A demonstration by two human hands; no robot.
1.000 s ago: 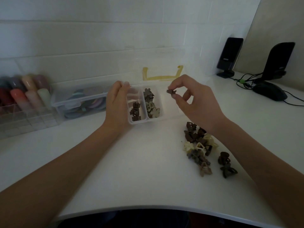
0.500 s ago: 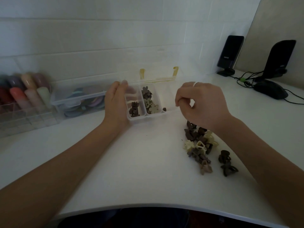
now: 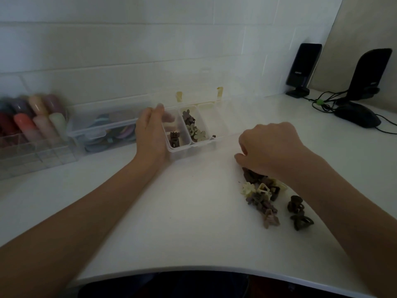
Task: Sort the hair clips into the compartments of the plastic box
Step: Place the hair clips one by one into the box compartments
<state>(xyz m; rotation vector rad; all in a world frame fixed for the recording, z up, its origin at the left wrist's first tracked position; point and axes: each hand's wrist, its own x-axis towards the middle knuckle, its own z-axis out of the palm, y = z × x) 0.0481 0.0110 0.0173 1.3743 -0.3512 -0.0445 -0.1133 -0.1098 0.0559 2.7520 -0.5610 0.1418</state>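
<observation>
On a white worktop [image 3: 193, 211], the left hand [image 3: 150, 134] cups the plastic box [image 3: 189, 145] to steady it; the right hand [image 3: 270, 147], fingers curled, dips toward unsorted hair clips [image 3: 262, 196] nearby, grip hidden.

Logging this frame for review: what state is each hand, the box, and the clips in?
Left hand: steadying the box's left end.
Right hand: curled, palm down over the loose clips; grip hidden.
Plastic box: open, three compartments hold clips.
Loose clips: unsorted pile on the table.
</observation>
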